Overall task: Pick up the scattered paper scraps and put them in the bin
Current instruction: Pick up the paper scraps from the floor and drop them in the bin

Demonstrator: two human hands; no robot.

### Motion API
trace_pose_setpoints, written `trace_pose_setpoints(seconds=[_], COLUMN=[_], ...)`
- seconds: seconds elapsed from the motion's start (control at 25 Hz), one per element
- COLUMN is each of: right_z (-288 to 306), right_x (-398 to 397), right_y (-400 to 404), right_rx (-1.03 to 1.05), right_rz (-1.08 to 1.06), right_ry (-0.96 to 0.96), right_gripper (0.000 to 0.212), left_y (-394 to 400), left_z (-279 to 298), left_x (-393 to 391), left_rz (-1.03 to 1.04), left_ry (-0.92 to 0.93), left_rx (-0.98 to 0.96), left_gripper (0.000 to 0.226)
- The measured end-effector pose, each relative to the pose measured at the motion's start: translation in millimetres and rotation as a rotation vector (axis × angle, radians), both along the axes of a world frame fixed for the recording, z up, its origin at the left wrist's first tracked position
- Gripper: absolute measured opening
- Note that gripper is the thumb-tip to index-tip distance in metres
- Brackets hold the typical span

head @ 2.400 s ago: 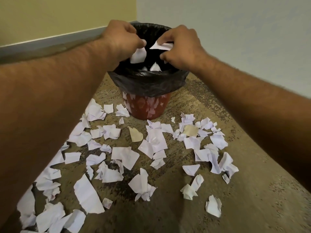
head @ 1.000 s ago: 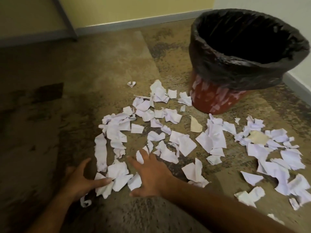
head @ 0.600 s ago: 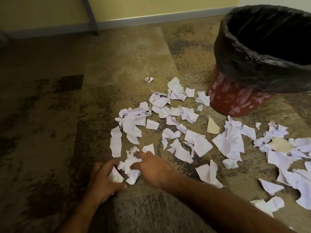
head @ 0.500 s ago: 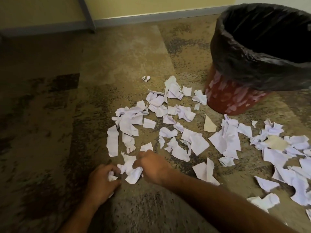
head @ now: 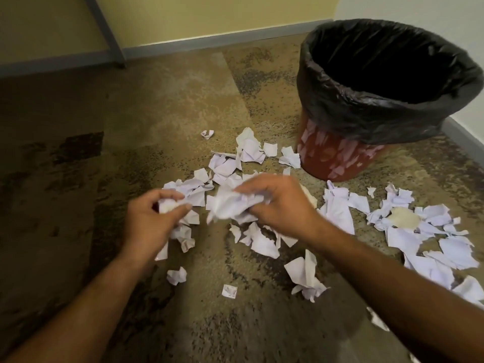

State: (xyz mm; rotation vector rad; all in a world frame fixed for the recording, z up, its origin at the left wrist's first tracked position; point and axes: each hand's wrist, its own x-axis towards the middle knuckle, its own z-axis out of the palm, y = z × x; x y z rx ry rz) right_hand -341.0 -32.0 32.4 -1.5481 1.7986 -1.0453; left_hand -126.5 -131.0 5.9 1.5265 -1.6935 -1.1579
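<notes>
Several white paper scraps (head: 337, 210) lie scattered on the mottled brown carpet in front of a red bin (head: 332, 158) lined with a black bag (head: 366, 119), standing at the upper right. My left hand (head: 150, 221) is closed around a small crumpled wad of scraps. My right hand (head: 277, 203) grips a bigger bunch of white paper scraps (head: 227, 205), lifted off the floor. The two hands are side by side, left of and nearer than the bin.
A grey skirting board (head: 209, 41) runs along the yellow wall at the back, with a grey post (head: 104, 30) at the upper left. A white wall and skirting (head: 463, 132) stand right behind the bin. More scraps (head: 306, 279) lie near my right forearm.
Both hands have closed on the scraps they were raking together on the floor and lifted them up, moving toward the bin. The view has shifted slightly.
</notes>
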Motion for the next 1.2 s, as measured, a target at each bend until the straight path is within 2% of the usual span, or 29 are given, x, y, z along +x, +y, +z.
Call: trace_pose_setpoints(seconds=[0.16,0.28,0.36,0.44,0.56,0.68,0.84,0.96,1.04,1.12,1.2], right_z=[98,156,172,172,157,139,128,122,121,118,110], right_x=[-62,-117,-152,-184,-218,-229,-226,-219,-213,-207,-195], right_y=[7,17,24,26,21,13,4,7,10,13,17], right_rx=[-0.208,-0.404,-0.464,-0.413,-0.161,0.051,0.123,0.108,0.027,-0.145,-0.34], right_rz=[-0.167,-0.346,-0.4,-0.494,-0.621,-0.584,-0.506,-0.47,-0.496,-0.557,-0.576], right_ry=[-0.178,-0.025,0.048,0.128,0.313,0.515,0.6,0.632,0.623,0.658,0.757], right_gripper=[0.037,0.029,0.019,0.02,0.027,0.041,0.05,0.047,0.045,0.039,0.032], left_y=[-27,-42,-46,-45,-35,-21,-13,-17,-18,-20,-27], left_z=[89,145,169,182,184,170,148,136,135,135,134], left_x=[-80,-144,-187,-227,-273,-306,-325,-326,-321,-310,-285], left_rz=[-0.152,-0.299,-0.367,-0.415,-0.474,-0.507,-0.594,-0.789,-0.887,-0.901,-0.795], left_ry=[0.146,0.253,0.302,0.319,0.28,0.203,0.149,0.061,0.047,0.12,0.213], left_rx=[-0.144,-0.322,-0.423,-0.532,-0.641,-0.645,-0.572,-0.505,-0.429,-0.426,-0.484], left_gripper=[0.023,0.026,0.024,0.021,0.02,0.021,0.028,0.045,0.054,0.057,0.049])
